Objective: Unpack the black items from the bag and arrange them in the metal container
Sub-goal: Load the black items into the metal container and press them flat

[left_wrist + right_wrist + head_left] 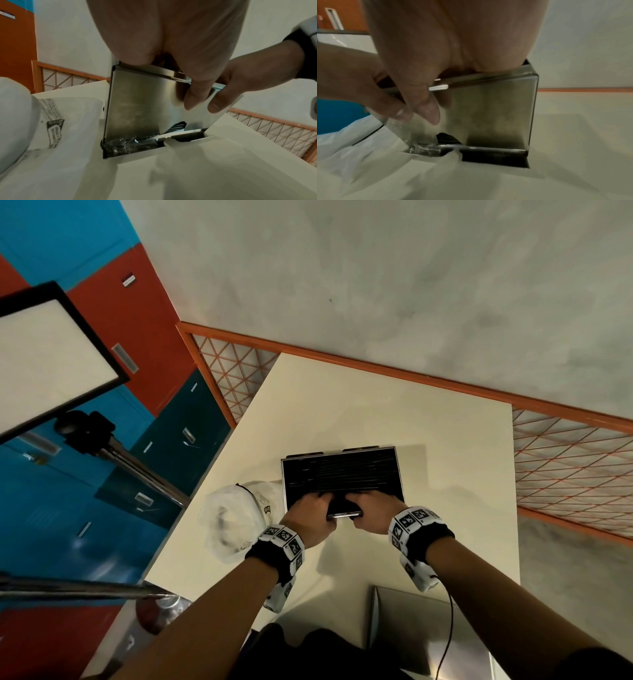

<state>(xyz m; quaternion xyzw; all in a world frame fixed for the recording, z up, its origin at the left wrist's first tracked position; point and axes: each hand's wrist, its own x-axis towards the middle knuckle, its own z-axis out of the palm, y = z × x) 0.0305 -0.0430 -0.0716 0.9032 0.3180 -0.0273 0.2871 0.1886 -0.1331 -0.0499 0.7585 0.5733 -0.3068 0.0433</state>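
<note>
A grey wall and an orange-framed mesh rail back a cream tabletop, with red and blue lockers off to one side. Near the middle of the tabletop stands the metal container, an open-topped steel box whose inside is filled with rows of black items; through a notch low in its near wall more of them show, along with some crinkled clear wrap. Both hands meet at the container's near edge. The left hand has its grip over the rim, thumb down the outer wall and fingers curled inside. The right hand does the same just beside it, thumb on the outside face, fingers over the rim. Whether the fingers inside also touch the black items cannot be told. The bag, white crumpled plastic with dark print, lies just beside the container toward the tabletop's left edge. A flat grey metal sheet rests at the near edge.
</note>
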